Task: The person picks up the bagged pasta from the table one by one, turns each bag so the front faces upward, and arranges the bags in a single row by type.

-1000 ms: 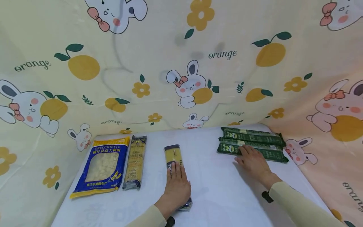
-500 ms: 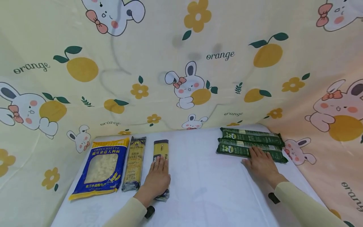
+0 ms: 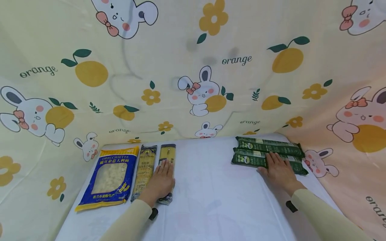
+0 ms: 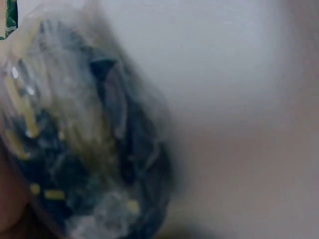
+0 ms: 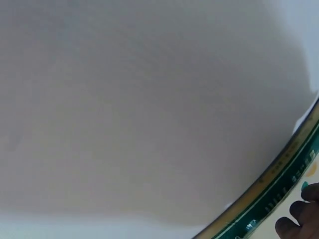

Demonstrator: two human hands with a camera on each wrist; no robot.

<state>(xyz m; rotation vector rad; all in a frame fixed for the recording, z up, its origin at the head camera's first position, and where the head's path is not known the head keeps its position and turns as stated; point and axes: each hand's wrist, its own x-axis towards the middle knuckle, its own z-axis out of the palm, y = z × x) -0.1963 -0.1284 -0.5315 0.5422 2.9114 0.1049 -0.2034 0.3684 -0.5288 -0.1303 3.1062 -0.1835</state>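
My left hand (image 3: 160, 183) lies with straight fingers on a dark blue and gold pasta packet (image 3: 167, 151). The packet stands lengthwise on the table, just right of a similar gold packet (image 3: 146, 165), and the hand hides its middle. In the left wrist view its crinkled clear end (image 4: 84, 139) shows short yellow pieces through the film. At the right, the fingers of my right hand (image 3: 279, 171) rest on the nearer of two long green packets (image 3: 249, 160). The farther green packet (image 3: 268, 146) lies along its back side. The right wrist view catches a green and gold packet edge (image 5: 269, 199) beside the fingertips (image 5: 289, 228).
A blue and yellow orecchiette bag (image 3: 110, 177) with a clear window lies at the far left, beside the gold packet. The white tabletop (image 3: 208, 187) stretches between my two hands. A patterned cloth (image 3: 169, 67) with rabbits and oranges rises behind and at both sides.
My left hand has slid its packet leftward and away from me, up beside the gold packet. My right hand has shifted slightly right along the green packet, which stays in place.
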